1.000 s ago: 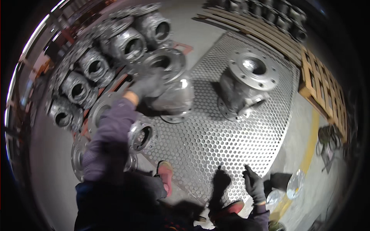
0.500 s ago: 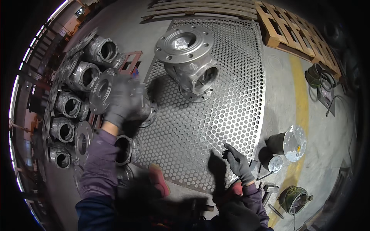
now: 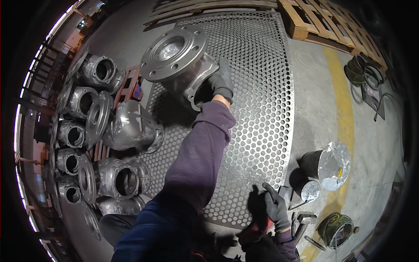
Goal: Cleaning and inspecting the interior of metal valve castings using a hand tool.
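Note:
A grey cast valve body [image 3: 181,85] with a wide, bolt-holed round flange on top stands tilted to the left on a perforated metal plate [image 3: 253,126]. My left hand [image 3: 222,81], in a dark grey glove, reaches forward and grips its right side at the side opening. My arm and glove hide part of that opening and the lower end. Near the plate's right front edge hovers my gloved right hand [image 3: 276,205], fingers apart and holding nothing. A hammer [image 3: 304,222] lies on the floor just right of it.
Several similar valve bodies [image 3: 126,177] line the left side, one lying [image 3: 131,126] beside a red frame [image 3: 128,85]. Right of the plate stand a metal cylinder [image 3: 325,166], a smaller one [image 3: 310,191] and a green ring-shaped part [image 3: 336,229]. Wooden pallets [image 3: 301,22] lie at the back.
My left hand has swung from the valve bodies on the left onto the standing one's right side. That valve body has shifted left and tilted. My right hand has drawn slightly nearer to me.

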A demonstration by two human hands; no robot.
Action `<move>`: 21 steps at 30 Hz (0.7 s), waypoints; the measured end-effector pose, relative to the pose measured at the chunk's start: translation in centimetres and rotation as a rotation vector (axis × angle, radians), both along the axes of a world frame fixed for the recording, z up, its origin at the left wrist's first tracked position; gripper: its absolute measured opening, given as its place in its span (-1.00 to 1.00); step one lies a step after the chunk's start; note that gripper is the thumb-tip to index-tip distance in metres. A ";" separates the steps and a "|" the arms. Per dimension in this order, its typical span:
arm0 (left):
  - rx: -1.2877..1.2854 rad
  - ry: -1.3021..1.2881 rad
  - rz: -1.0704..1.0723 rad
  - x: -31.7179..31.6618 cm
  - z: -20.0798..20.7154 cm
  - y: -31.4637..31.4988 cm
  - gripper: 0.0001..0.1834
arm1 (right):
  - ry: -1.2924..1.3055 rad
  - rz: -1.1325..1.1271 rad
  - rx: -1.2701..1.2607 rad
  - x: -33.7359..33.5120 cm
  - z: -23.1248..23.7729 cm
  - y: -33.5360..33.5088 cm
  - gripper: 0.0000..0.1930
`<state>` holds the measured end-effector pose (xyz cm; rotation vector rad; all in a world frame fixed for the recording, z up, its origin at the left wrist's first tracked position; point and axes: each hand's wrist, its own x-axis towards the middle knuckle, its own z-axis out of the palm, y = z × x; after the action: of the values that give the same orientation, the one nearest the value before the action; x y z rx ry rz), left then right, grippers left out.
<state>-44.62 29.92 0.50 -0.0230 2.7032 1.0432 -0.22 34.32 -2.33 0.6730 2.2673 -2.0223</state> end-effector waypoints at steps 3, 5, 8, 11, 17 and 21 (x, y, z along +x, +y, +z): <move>-0.946 0.369 -0.311 2.3 1.3 1.1 -0.47 | -0.073 -0.018 -0.050 0.7 0.5 0.2 -0.62; -1.577 0.634 -0.503 3.6 2.2 1.1 -0.42 | -0.072 -0.041 -0.071 1.5 -0.8 0.3 -0.62; -1.551 0.847 -0.496 2.1 -1.6 -4.7 -0.46 | -0.022 -0.005 -0.104 0.3 -0.6 -0.3 -0.62; -1.485 1.046 -0.530 3.5 -3.7 -9.5 -0.48 | 0.020 0.019 -0.062 -0.6 0.9 -0.8 -0.62; 0.166 0.450 -0.362 13.9 2.1 -17.2 -0.76 | -0.003 0.022 -0.147 -0.5 1.0 -1.2 -0.62; 0.939 -0.206 0.023 19.2 0.7 -20.8 -0.76 | 0.096 -0.005 -0.126 -1.5 2.9 -0.9 -0.60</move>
<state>-25.46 9.14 1.18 0.0063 1.8106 2.0573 -1.71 33.38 0.56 0.5854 2.1648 -2.2234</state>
